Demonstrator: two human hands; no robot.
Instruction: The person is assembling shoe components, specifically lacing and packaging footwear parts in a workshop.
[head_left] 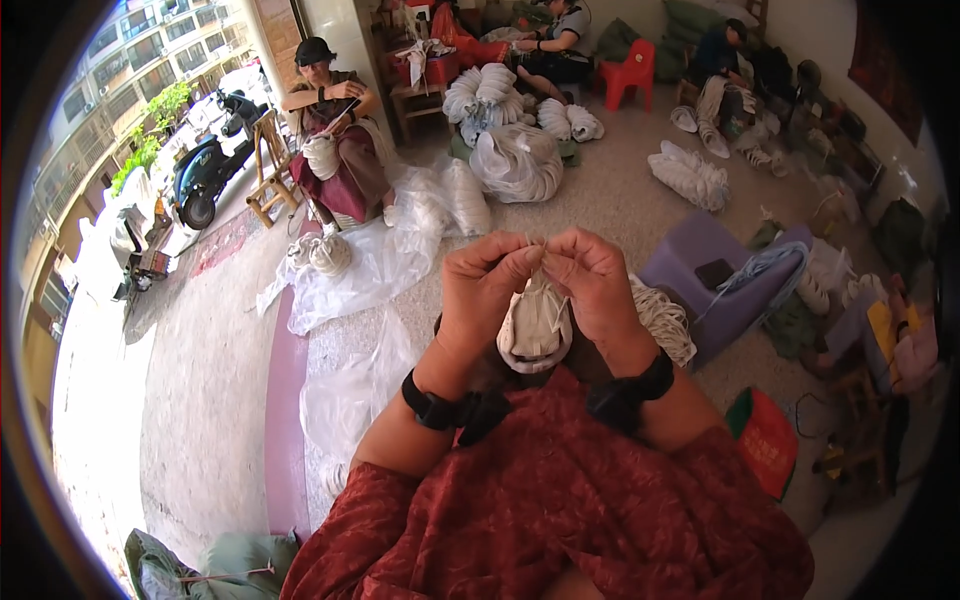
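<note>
My left hand (486, 290) and my right hand (590, 285) meet in front of my chest. Both are closed, thumbs and forefingers pinching thin pale strands (541, 280) between them. Just beneath hangs a cream, shoe-shaped piece (535, 335) with a rounded pale end, partly hidden by my hands. The strands seem to run from its upper part up to my fingertips. Each wrist wears a black band.
A purple plastic stool (690, 270) with light blue cord stands to the right, a bundle of cream cords (662, 320) beside it. Plastic sheeting (365, 265) covers floor at left. Wrapped white bundles (515, 160), a red chair (628, 75) and a seated person (335, 130) are farther off.
</note>
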